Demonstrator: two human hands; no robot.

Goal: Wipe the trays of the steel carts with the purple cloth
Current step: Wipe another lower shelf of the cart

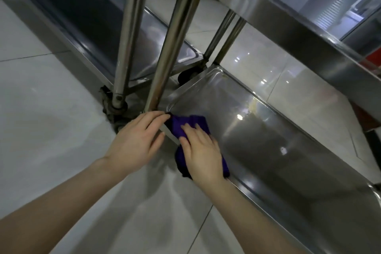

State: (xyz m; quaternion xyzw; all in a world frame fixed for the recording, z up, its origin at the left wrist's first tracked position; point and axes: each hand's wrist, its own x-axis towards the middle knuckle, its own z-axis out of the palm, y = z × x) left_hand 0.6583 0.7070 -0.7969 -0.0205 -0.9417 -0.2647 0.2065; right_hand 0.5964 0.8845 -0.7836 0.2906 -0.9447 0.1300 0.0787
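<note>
The purple cloth (181, 125) lies bunched over the near left corner of the bottom steel tray (268, 130) of the right-hand cart. My right hand (201, 152) lies flat on the cloth with straight fingers, pressing it onto the tray's rim. My left hand (137, 140) rests just left of it, outside the tray, its fingertips touching the cloth's far edge by the foot of the cart's post (175, 33). Part of the cloth is hidden under my right hand.
A second steel cart's bottom tray (115, 33) stands at the left, its post (128, 37) and caster wheel (112, 107) close to my left hand. An upper steel shelf (288, 24) overhangs the right tray. White floor tiles (41, 109) spread around the carts.
</note>
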